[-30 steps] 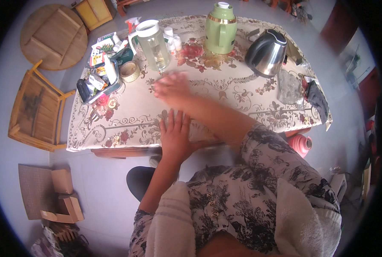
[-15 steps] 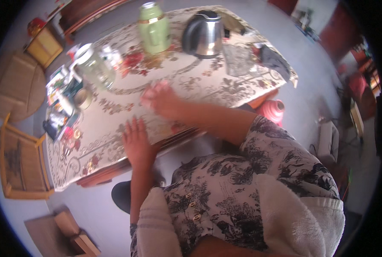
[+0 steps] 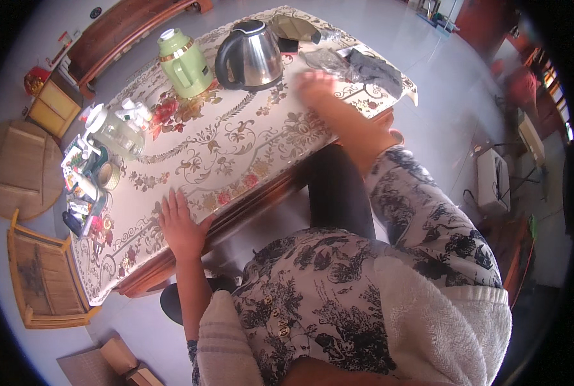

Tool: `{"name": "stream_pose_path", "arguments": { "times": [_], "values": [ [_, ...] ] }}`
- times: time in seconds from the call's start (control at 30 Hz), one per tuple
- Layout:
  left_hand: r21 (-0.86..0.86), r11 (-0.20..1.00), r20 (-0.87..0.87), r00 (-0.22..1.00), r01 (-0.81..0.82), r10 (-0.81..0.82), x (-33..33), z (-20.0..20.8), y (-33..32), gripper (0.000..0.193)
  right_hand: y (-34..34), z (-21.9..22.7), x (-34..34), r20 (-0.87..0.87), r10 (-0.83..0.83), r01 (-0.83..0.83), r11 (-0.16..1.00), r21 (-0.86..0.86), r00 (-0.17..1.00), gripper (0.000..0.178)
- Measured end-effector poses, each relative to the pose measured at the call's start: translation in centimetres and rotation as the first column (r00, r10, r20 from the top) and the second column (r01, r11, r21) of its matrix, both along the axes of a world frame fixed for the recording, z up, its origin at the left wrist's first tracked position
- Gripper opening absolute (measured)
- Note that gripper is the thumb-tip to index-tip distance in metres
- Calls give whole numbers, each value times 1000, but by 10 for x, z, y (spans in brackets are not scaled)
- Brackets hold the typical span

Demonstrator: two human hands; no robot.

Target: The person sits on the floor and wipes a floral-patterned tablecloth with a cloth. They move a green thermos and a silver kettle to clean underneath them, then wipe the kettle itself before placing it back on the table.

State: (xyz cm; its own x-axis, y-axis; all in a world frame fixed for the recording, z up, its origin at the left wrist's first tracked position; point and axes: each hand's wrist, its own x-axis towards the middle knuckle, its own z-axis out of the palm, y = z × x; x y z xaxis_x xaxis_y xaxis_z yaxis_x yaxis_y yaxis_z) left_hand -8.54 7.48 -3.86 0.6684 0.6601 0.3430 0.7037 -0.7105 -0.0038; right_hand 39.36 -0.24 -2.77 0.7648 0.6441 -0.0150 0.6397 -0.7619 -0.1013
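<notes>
My left hand (image 3: 182,228) lies flat with fingers spread on the near edge of a table covered by a flowered tablecloth (image 3: 229,151). Its fingers hold nothing. My right hand (image 3: 316,90) is stretched out over the right part of the table, smeared by motion, so its fingers are unclear. Just beyond it are a crumpled clear plastic bag (image 3: 325,61) and a dark grey cloth (image 3: 373,72). To its left stands a steel electric kettle (image 3: 255,58) with a black handle, and further left a light green thermos flask (image 3: 186,64).
At the table's left are a glass jug (image 3: 116,135), a roll of tape (image 3: 109,175) and several small packets. A folded brown item (image 3: 296,29) lies behind the kettle. A wooden chair (image 3: 45,276) and a round wooden tabletop (image 3: 20,161) stand beyond the left edge.
My right hand has swept from the table's middle to the right, toward the plastic bag. My left hand stays on the near edge. The view has turned somewhat to the right.
</notes>
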Motion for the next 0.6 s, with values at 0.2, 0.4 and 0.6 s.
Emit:
{"name": "stream_pose_path", "arguments": {
  "times": [0.2,0.4,0.6],
  "values": [
    [33,997,18,997,-76,75,-3,-12,-12,90,21,-29,-263,525,503,-648,751,128,686,42],
    [85,996,130,991,-41,29,-16,-21,-33,81,-46,-11,-207,92,656,-599,612,517,749,19],
    [133,989,153,987,-61,40,-14,-28,-36,75,-156,-9,10,275,-60,37,995,88,960,53]
  ]
}}
